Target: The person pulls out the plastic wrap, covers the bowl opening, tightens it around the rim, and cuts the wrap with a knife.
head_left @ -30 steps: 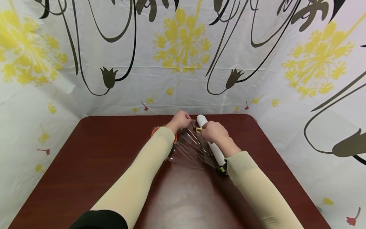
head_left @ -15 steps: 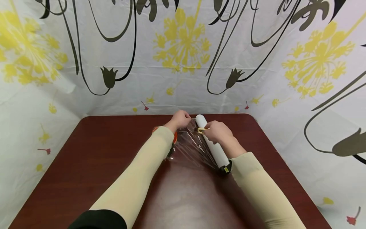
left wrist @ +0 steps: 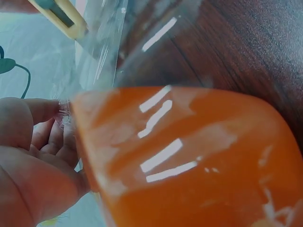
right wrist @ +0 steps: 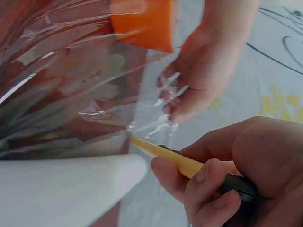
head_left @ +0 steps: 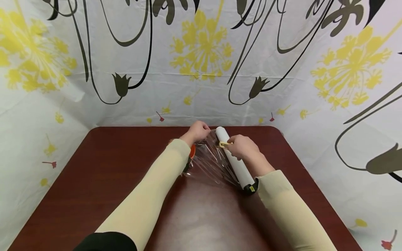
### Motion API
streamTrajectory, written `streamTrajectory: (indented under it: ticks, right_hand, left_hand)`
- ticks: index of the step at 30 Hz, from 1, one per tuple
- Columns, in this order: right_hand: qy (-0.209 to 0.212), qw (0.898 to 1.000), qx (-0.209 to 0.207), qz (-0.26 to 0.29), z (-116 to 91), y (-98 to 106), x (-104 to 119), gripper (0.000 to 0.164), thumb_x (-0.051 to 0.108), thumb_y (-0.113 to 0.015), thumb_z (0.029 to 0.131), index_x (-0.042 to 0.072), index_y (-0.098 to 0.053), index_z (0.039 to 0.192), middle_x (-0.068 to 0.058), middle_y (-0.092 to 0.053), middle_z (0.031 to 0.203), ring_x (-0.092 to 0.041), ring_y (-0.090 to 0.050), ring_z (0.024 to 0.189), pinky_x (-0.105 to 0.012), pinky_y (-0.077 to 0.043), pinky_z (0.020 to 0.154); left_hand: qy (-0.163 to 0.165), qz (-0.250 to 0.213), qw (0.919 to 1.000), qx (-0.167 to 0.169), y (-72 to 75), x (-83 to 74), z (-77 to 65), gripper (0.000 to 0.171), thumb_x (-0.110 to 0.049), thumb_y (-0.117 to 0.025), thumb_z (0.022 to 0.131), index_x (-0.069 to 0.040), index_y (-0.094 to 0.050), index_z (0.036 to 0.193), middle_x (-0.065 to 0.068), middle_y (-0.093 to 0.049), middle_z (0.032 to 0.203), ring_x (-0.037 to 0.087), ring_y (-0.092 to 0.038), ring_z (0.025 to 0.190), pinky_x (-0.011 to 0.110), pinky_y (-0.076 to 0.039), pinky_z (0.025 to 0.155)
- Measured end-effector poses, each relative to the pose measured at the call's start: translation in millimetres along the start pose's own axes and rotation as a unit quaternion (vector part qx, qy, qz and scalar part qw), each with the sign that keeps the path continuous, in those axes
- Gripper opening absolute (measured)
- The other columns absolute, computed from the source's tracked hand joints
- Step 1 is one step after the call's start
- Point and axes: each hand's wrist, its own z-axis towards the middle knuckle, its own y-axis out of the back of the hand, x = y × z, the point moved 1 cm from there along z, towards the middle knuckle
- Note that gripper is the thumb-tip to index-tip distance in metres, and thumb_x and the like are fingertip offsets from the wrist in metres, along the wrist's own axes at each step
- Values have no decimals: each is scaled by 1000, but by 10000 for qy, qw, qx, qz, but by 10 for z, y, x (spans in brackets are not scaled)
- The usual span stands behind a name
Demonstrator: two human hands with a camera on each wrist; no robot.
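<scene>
My left hand pinches the far edge of a sheet of clear plastic wrap. The wrap stretches in creases between an orange container and a white roll. In the left wrist view the container lies under the film, close beside the left fingers; my left forearm hides most of it in the head view. My right hand grips a yellow and black utility knife. Its yellow tip is right at the film's edge, close to the roll's far end, as the right wrist view shows.
The roll lies slantwise on the dark red table, with a black and yellow-green piece at its near end. A patterned white cloth rises behind the table and along both sides.
My right hand, with the knife, has shifted slightly right and nearer. The roll's near end has swung a little to the right. My left hand holds the film in nearly the same place.
</scene>
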Motion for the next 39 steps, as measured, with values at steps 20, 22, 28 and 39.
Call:
streamTrajectory:
  ticks: [20, 22, 28, 39]
  right_hand:
    - [34, 9999, 118, -10, 39, 6, -22, 48, 25, -55, 110, 10, -61, 155, -7, -81, 100, -19, -74, 74, -33, -55, 61]
    - [1, 9999, 151, -24, 41, -20, -14, 48, 26, -55, 110, 10, -61, 155, -7, -81, 101, -19, -74, 74, -33, -55, 61]
    - [-1, 10000, 60, -68, -46, 20, -20, 45, 27, -58, 110, 11, -65, 151, -6, -81, 99, -19, -74, 75, -35, -55, 62]
    - [51, 9996, 209, -178, -179, 4, -69, 45, 28, -60, 110, 9, -66, 150, -6, -81, 98, -19, -73, 74, -34, -56, 62]
  left_hand:
    - [-83, -460, 9989, -49, 4, -35, 39, 27, -19, -59, 114, -1, -76, 125, 17, -76, 107, 16, -62, 76, 29, -49, 69]
    - [-37, -465, 9989, -47, -7, -22, 48, 26, -19, -59, 114, -2, -76, 125, 14, -75, 103, 15, -62, 76, 29, -50, 69]
    - [-134, -593, 9980, -161, 28, -63, -7, 27, -17, -57, 115, 0, -74, 127, 13, -71, 101, 16, -59, 77, 36, -52, 75]
    - [-171, -428, 9985, -290, 12, -79, 5, 27, -16, -58, 114, 1, -75, 125, 17, -74, 110, 23, -66, 91, 35, -55, 83]
